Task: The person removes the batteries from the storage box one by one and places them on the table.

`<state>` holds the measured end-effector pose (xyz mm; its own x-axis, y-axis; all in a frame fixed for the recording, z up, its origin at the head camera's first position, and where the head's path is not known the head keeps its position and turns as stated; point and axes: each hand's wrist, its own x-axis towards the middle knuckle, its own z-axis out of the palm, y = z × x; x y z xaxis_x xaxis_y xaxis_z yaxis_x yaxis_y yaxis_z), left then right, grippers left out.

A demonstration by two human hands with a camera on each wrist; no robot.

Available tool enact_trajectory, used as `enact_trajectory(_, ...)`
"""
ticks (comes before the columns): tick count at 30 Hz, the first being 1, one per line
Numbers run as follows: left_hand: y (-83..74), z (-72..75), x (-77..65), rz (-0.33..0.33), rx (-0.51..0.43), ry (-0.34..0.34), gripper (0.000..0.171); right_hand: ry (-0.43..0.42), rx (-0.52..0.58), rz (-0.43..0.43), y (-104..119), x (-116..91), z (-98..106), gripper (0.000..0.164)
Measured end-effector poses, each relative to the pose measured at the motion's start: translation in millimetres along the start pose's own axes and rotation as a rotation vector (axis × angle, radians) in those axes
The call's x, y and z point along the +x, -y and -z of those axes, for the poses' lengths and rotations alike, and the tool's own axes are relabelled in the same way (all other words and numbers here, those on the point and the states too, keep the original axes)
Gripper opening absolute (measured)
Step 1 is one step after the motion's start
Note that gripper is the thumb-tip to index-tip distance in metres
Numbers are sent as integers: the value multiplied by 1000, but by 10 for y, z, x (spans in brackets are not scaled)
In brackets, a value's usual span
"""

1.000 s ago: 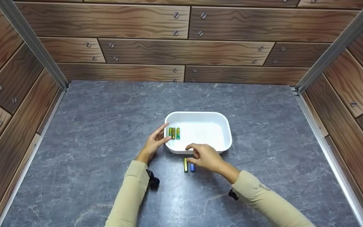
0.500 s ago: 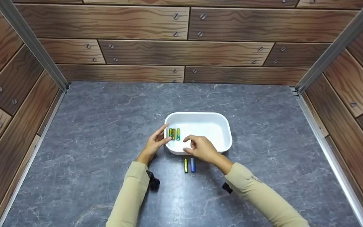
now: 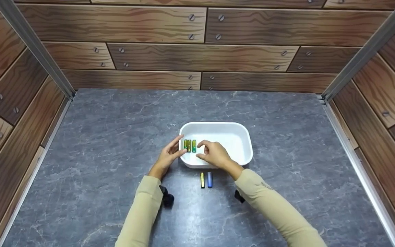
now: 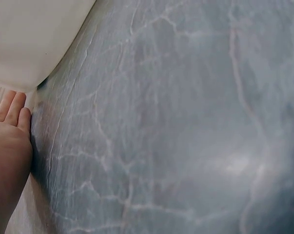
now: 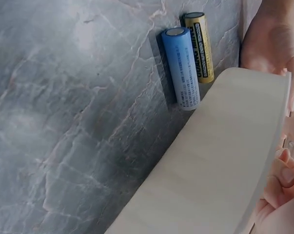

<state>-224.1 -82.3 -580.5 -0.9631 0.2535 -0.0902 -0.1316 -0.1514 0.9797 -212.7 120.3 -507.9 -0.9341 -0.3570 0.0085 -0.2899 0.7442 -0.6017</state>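
Observation:
A white plastic tray [image 3: 231, 132] stands on the table. My left hand [image 3: 166, 157] holds its left rim, thumb over the edge and other fingers along the outer wall. Inside, by that end, three green-and-gold batteries [image 3: 194, 146] lie side by side. My right hand [image 3: 215, 153] hovers over the tray just right of them, thumb and index finger bent but apart, nothing visible between them. In front of the tray lie a gold-and-black battery [image 3: 202, 180] and a thicker blue battery [image 3: 210, 179], also visible in the right wrist view.
The grey marbled tabletop [image 3: 115, 120] surrounds the tray. Wood-patterned walls [image 3: 170, 56] enclose the back and both sides, with metal rails [image 3: 358, 181] along the side edges. A black wrist camera [image 3: 167, 199] sits beneath the left cuff.
My right hand has moved away and slightly left, from above the two front batteries to over the tray, uncovering the blue battery. My left hand and the batteries have stayed put.

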Motion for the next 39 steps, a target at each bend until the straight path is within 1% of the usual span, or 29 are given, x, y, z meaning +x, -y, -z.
enact_trajectory(7, 24, 5, 14, -19, -8, 8, 65, 23, -29, -81, -78, 129, -80, 34)
enact_trajectory(14, 16, -15, 17, -19, -9, 5, 64, 47, -58, -147, -123, 247, -108, 44)
enact_trajectory(19, 10, -11, 13, -23, -6, 2, 64, 52, -43, -181, -121, 332, -133, 52)
enact_trajectory(26, 7, 0, 22, -20, -2, 0, 64, 104, -39, -206, -139, 412, -209, 65)
enact_trajectory(30, 10, 2, 29, -28, 8, 4, 64, 125, -45, -223, -160, 420, -233, 66)
enact_trajectory(34, 18, 6, 26, -18, 8, 6, 65, 141, -60, -248, -171, 428, -235, 65)
enact_trajectory(39, 13, 8, 18, -12, -2, 2, 64, 158, -77, -256, -170, 453, -241, 62)
